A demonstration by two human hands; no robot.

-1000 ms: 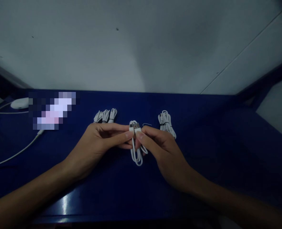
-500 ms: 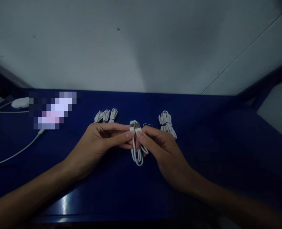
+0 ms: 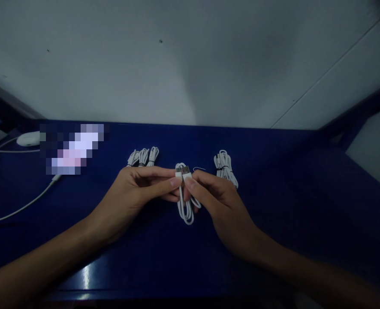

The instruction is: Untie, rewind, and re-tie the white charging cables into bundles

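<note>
A coiled white USB cable [image 3: 186,214] is held up between my two hands in the middle of the view, its metal plugs side by side at the top. My left hand [image 3: 141,189] pinches it from the left, thumb on the left plug's white housing. From the other side my right hand [image 3: 220,197] grips it with the thumb on the right plug. Behind my left hand lie three white cable bundles [image 3: 143,156] with dark ties. Just beyond my right hand sits another white cable bundle [image 3: 224,167], its lower part partly hidden.
The blue table [image 3: 164,266] meets a grey-white wall [image 3: 128,64] at the back. A pixelated bright patch [image 3: 77,150] covers something at left, with a white cord [image 3: 32,204] leading to it. Near it lies a white rounded object [image 3: 28,138]. A thin white wire [image 3: 199,168] shows behind my right hand.
Almost nothing differs. The whole view has shifted very slightly, and both hands keep the same hold on the USB cable.
</note>
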